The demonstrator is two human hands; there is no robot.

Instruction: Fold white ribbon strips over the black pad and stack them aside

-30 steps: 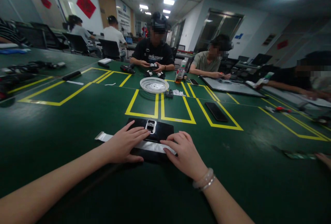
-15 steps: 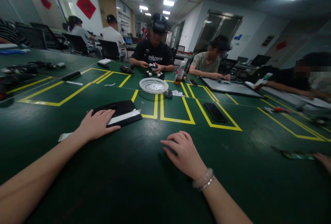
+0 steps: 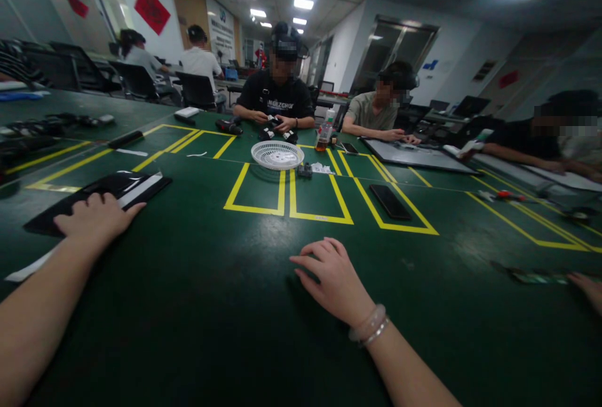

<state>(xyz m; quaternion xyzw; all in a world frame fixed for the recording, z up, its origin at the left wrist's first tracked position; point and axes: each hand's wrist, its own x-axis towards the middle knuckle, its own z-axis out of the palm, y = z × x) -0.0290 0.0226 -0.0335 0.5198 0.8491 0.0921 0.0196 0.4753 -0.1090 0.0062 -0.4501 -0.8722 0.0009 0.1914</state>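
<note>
At the left, my left hand rests on top of a flat black pouch with a white strip along one edge. Its thumb is stretched out to the right and its fingers lie over the pouch rather than around it. A white strip of paper or film pokes out beside my left wrist; where it ends is hidden. Near the middle of the table, my right hand holds nothing. Its fingers are loosely bent and apart, low over the green surface, and two bracelets circle the wrist.
Yellow tape rectangles mark the green table. A white round basket, a bottle and a black phone lie ahead. Cables pile up at the far left. Co-workers sit opposite; another person's hand touches a green strip at right.
My left hand has slid the black pouch to the left across the table, along with the white strip by the wrist. My right hand has stayed in nearly the same place.
</note>
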